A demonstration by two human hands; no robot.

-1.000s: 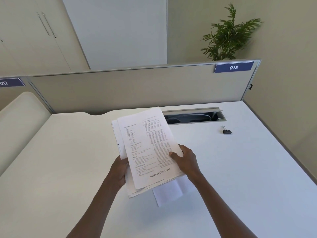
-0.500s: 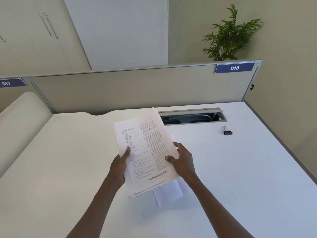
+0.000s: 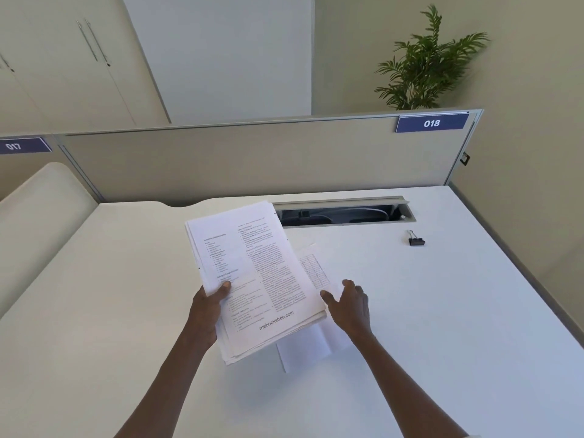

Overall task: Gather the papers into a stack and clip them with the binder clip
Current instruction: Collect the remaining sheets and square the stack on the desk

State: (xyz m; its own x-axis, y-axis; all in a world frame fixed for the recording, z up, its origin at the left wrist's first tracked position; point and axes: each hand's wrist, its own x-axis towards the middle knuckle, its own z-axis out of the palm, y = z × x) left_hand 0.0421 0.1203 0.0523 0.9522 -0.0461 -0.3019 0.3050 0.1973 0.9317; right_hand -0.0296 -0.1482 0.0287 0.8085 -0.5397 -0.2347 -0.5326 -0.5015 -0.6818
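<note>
where the white surface [image 3: 442, 327] spreads across most of the head view, it carries everything in play, with a beige partition [image 3: 252, 159] standing along its far edge and a long cable slot [image 3: 344, 211] sunk into it just in front of that panel. a potted plant [image 3: 426, 64] rises behind the partition at the right, above a blue label reading 018 [image 3: 431, 123]; a second blue label, 017 [image 3: 19, 146], sits at the far left. the stack of papers [image 3: 252, 279] is held up off the surface near its middle, tilted, printed text facing up, its sheet edges unevenly fanned along the lower side. the left hand [image 3: 210, 306] holds the stack at its left edge, thumb on top of the front page and fingers hidden beneath, so its grip is closed on the sheets. the right hand [image 3: 350, 303] is just beside the stack's right edge, fingers spread and relaxed, its grip open and holding nothing; whether the thumb tip touches the stack i cannot tell. under that hand lies a loose sheet [image 3: 311, 349] flat on the surface, part of it with a printed grid showing past the stack. the binder clip [image 3: 416, 241], small and black with silver handles, sits on the surface well apart to the right, near the end of the cable slot.
</note>
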